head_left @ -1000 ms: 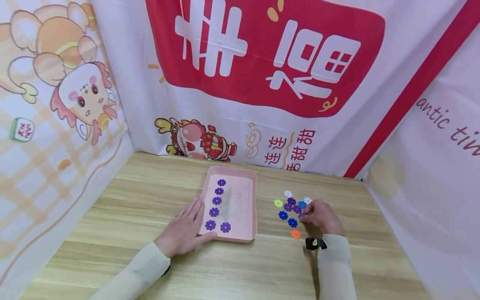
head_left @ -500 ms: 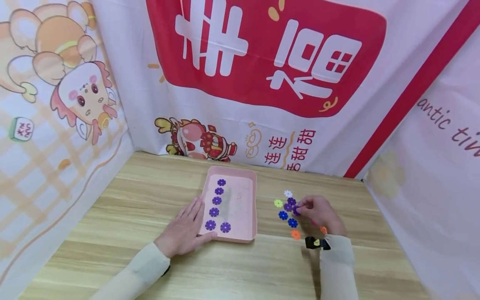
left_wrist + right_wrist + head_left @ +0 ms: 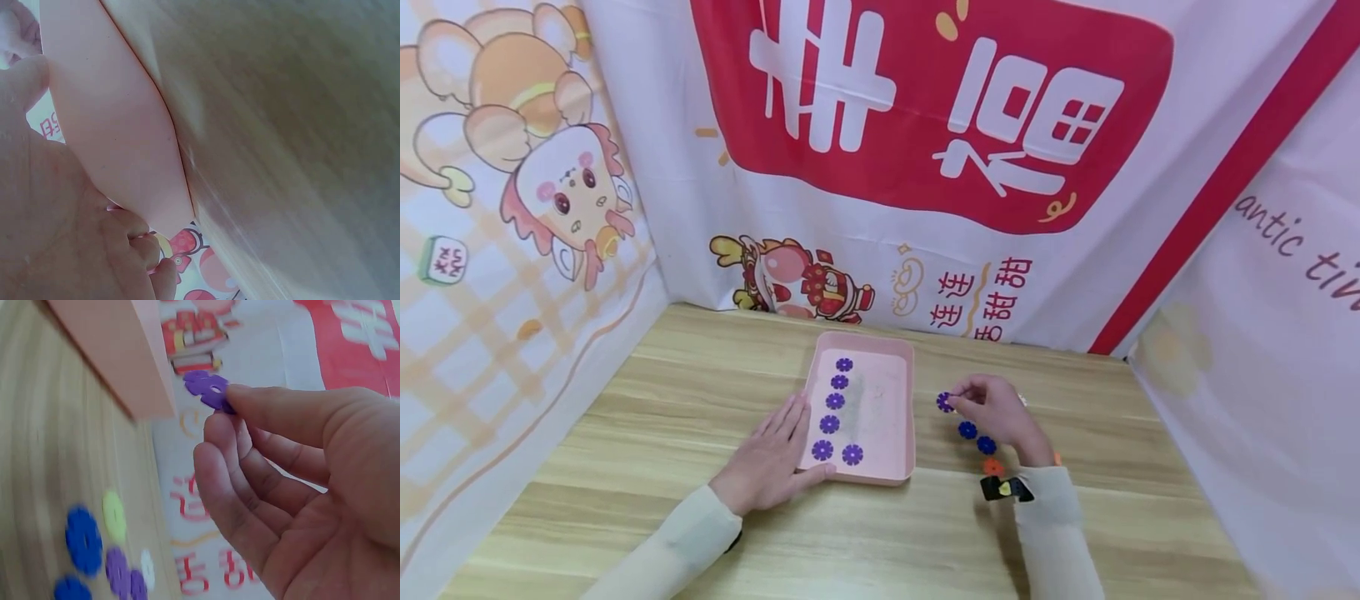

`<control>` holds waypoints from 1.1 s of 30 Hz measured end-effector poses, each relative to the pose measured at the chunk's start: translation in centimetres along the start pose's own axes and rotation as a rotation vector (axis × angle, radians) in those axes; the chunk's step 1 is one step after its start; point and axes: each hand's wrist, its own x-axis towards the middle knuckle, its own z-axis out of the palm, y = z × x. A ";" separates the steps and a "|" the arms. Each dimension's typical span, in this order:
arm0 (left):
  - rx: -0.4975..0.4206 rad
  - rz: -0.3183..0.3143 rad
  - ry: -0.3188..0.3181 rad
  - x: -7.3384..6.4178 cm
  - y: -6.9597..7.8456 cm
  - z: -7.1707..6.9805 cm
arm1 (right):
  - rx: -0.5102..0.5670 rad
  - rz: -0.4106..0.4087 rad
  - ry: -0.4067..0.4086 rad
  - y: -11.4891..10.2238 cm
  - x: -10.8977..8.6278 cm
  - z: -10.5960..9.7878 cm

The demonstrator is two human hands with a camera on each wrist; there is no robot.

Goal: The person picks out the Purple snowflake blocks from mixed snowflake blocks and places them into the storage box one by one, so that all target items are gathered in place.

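Note:
In the head view my left hand (image 3: 766,458) rests flat with straight fingers against the left side of the pink tray (image 3: 883,408). The left wrist view shows the tray's outer wall (image 3: 119,119) beside that palm. Several purple snowflake discs (image 3: 829,424) lie inside the tray, in a column along its left side, and one more lies to the right of the lowest. My right hand (image 3: 1000,412) pinches another purple snowflake disc (image 3: 203,386) between thumb and fingertips. It holds this disc above the table, a little right of the tray.
Below the right hand lie blue discs (image 3: 967,430) and an orange disc (image 3: 992,467). In the right wrist view, a yellow-green disc (image 3: 114,515), purple discs (image 3: 117,573) and a white disc (image 3: 147,570) lie on the table. A printed cloth (image 3: 917,208) hangs along the table's back edge.
My right hand has picked a purple disc from the loose group and carried it left, toward the tray. The left hand and the tray have stayed in place.

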 end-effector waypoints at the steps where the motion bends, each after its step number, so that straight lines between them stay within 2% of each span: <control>1: 0.002 -0.001 0.002 0.0 -0.1 0.0 | 0.001 -0.015 -0.004 -0.5 0.2 0.4; 8: 0.011 0.007 0.000 -0.1 0.0 -0.1 | 0.002 -0.110 -0.113 -3.5 0.8 3.4; 14: 0.003 -0.001 0.000 -0.1 0.0 -0.3 | -0.062 -0.200 -0.215 -6.0 1.8 5.7; 19: 0.021 0.014 0.017 0.0 -0.2 0.0 | -0.071 -0.211 -0.270 -6.8 2.9 7.6; 27: 0.021 0.010 0.019 0.0 -0.2 0.2 | -0.086 -0.219 -0.229 -7.0 3.7 10.0; 33: 0.025 0.018 0.032 0.0 -0.2 0.2 | -0.112 -0.169 -0.205 -6.8 3.9 11.1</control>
